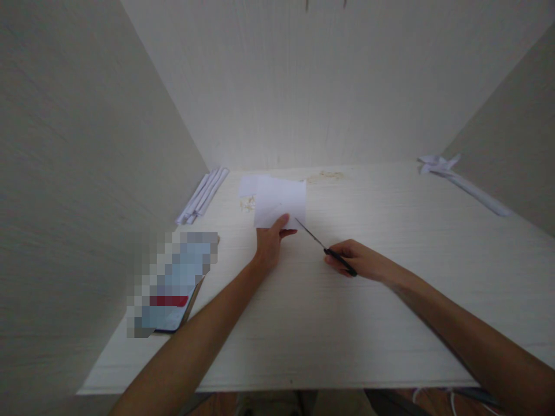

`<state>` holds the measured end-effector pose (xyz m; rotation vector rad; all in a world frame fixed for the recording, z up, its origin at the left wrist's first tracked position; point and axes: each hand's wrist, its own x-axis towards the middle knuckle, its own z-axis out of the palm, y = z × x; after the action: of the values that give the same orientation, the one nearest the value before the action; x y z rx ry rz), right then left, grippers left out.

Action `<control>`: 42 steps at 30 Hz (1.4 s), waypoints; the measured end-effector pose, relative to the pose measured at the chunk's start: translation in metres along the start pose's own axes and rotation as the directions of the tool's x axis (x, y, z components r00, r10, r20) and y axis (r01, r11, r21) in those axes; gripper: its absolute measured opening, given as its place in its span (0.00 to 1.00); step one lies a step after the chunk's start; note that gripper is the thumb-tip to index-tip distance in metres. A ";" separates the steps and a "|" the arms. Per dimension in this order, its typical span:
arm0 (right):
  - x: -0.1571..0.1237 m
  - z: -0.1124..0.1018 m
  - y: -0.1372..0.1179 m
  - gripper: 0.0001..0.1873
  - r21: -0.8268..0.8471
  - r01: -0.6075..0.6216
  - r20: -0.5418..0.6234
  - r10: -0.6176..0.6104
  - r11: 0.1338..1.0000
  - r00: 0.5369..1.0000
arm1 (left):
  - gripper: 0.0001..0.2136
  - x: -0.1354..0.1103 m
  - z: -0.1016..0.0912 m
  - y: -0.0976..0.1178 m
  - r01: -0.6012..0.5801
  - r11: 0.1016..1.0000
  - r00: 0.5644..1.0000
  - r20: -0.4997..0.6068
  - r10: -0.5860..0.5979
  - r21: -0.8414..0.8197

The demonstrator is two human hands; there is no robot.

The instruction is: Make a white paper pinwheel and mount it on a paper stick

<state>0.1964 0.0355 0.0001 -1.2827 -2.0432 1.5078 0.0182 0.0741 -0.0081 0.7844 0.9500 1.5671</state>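
Observation:
A white sheet of paper [277,196] is pinched at its lower edge by my left hand [272,240], thumb on top and fingers beneath. My right hand [353,260] grips the black handles of a pair of scissors [312,234]. The blades point up and left, their tips at the paper's lower right corner. Whether the blades have paper between them I cannot tell. Behind the held sheet, another white paper piece [247,185] lies on the table and is partly covered.
Several rolled paper tubes [203,196] lie by the left wall. Nearer stands a blurred-out phone [173,320]. At the far right rests a paper stick [472,190] with a folded, pointed end [437,164]. Brownish marks [332,175] show near the back wall. Walls enclose the white table [269,335] on three sides.

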 end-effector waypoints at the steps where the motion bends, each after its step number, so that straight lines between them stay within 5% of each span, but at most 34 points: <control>1: 0.000 0.000 0.000 0.23 -0.005 0.000 0.000 0.000 1.000 1.000 | 0.12 0.000 0.000 0.000 -0.001 1.000 1.000 0.000 0.001 0.003; 42: 0.001 0.002 0.002 0.23 -0.041 -0.009 -0.040 0.008 0.999 0.999 | 0.12 0.001 0.000 0.000 0.011 1.000 1.000 -0.005 -0.011 -0.025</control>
<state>0.1957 0.0348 -0.0026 -1.3278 -2.0556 1.4393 0.0183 0.0755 -0.0083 0.7567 0.9355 1.5697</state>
